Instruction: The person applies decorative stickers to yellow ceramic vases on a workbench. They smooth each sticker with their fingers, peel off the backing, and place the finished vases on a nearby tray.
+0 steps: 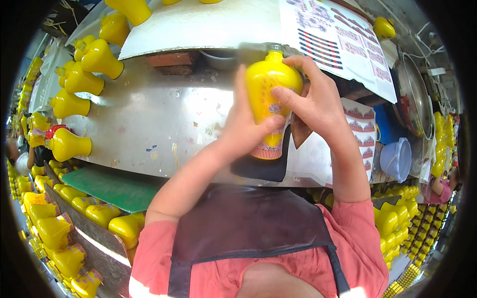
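Yellow bottle (259,97) in a 2-handed hold over the black cloth (263,171).
On my feed, the left hand (242,121) cups its side, the right hand (317,95) pinches its shoulder; I'd call this smoothing the print (274,107), next wanting light, even pressure.

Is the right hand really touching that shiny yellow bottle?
Touching. The head view shows the right hand with its thumb against the front of the yellow bottle and its fingers bent around the bottle's shoulder.
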A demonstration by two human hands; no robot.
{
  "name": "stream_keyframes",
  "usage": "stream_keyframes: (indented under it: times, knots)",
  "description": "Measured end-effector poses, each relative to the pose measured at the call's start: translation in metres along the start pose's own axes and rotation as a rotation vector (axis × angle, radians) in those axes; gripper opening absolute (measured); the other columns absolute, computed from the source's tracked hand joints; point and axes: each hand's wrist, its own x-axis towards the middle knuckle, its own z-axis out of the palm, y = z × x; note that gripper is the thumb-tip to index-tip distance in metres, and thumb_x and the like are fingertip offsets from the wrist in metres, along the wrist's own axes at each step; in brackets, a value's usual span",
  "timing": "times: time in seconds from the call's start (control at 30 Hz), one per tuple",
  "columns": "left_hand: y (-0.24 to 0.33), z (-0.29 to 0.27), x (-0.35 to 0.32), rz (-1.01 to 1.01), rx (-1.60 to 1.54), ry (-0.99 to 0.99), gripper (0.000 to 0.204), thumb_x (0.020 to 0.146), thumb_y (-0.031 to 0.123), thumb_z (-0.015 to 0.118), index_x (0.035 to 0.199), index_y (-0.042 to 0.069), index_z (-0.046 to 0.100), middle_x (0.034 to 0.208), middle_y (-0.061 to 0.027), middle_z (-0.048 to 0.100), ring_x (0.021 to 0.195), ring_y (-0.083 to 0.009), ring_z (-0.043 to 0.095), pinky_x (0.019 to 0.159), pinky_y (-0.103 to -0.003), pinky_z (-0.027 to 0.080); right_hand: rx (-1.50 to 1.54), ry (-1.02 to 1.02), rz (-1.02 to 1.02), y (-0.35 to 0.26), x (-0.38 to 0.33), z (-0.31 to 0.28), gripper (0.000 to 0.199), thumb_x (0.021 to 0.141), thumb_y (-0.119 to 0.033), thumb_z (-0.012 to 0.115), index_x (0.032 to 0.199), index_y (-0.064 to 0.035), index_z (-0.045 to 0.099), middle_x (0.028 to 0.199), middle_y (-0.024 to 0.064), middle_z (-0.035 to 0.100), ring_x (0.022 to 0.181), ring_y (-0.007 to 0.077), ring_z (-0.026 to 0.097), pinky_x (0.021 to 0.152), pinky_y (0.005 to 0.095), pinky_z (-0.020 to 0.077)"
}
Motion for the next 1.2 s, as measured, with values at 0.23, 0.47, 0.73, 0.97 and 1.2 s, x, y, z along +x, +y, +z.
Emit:
stream_keyframes:
  times: [0.23,0.47,0.73,0.97,1.2]
  knots:
    - [0.000,0.000,-0.001,0.043,0.237,0.035,0.121,0.078,0.035,0.082,0.160,-0.004,0.001,0.157,-0.0328,0.028,0.144,-0.0465,0.037,0.119,-0.047,0.034,0.098,0.003,0.027,0.000,0.007,0.002,0.051,0.087,-0.030,0.078,0.125,-0.0021,0.059,0.083,0.0068,0.068,0.060,0.0075,0.062,0.052,0.0231,0.0476]
    - [0.003,0.001,-0.003,0.039,0.317,0.017,0.118,0.079,0.033,0.083,0.158,-0.008,0.004,0.157,-0.0348,0.023,0.147,-0.0497,0.029,0.122,-0.050,0.027,0.036,-0.068,0.078,-0.011,0.014,-0.005,0.048,0.086,-0.029,0.078,0.120,-0.0008,0.059,0.081,0.0094,0.069,0.058,0.0078,0.062,0.049,0.0231,0.0464]
    - [0.003,0.002,-0.004,0.077,0.308,0.016,0.116,0.081,0.032,0.082,0.157,-0.009,0.005,0.157,-0.0350,0.022,0.147,-0.0500,0.027,0.123,-0.050,0.025,-0.099,-0.032,0.112,-0.015,0.020,-0.003,0.053,0.082,-0.035,0.078,0.118,-0.0013,0.061,0.079,0.0126,0.069,0.064,0.0156,0.067,0.059,0.0288,0.0526]
    - [0.014,-0.003,0.025,0.334,0.271,0.252,0.067,0.094,0.034,0.067,0.144,-0.002,0.042,0.138,-0.0259,0.047,0.129,-0.0432,0.047,0.112,-0.049,0.037,0.215,-0.193,0.161,-0.004,0.003,-0.013,0.059,0.088,-0.028,0.077,0.136,-0.0043,0.054,0.084,0.0033,0.064,0.064,0.0051,0.057,0.058,0.0219,0.0456]
    - [0.017,0.004,0.046,0.287,0.303,0.296,0.035,0.098,0.032,0.061,0.117,0.001,0.061,0.116,-0.0185,0.055,0.109,-0.0365,0.055,0.099,-0.044,0.044,0.175,-0.078,0.053,0.010,-0.003,0.002,0.060,0.086,-0.024,0.077,0.137,-0.0034,0.054,0.085,0.0027,0.066,0.062,0.0038,0.057,0.056,0.0210,0.0456]
